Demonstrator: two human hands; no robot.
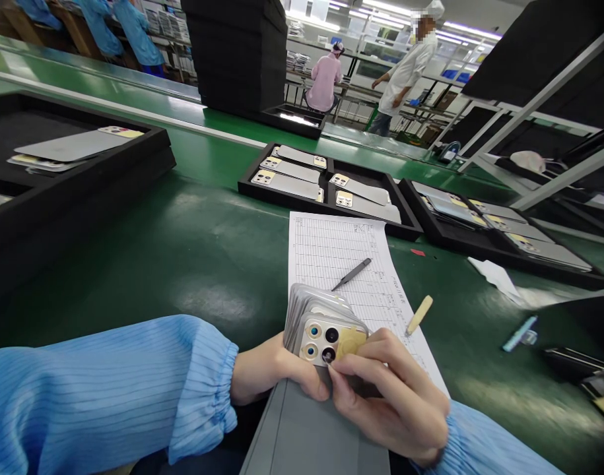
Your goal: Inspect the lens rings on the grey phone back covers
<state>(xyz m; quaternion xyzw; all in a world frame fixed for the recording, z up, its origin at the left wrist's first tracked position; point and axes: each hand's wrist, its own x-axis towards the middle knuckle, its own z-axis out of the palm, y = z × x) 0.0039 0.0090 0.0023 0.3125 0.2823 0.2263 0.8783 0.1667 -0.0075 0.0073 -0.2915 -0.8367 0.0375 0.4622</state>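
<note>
A printed form [321, 254] lies on a green tabletop [197, 251]. Over its near end is a stack of grey phone panels [326, 425], their upper edges fanned. The left hand [276, 369] clasps the stack's left edge, thumb across the front. The right hand [398, 396] brings thumb and index finger close together at the camera block [329, 340]; whether they pinch anything, I cannot tell. A dark slim tool [352, 274] lies on the form; a cream stick [419, 315] straddles its right edge. Left of the form, a broad green stretch reaches a black tray [156, 158].
</note>
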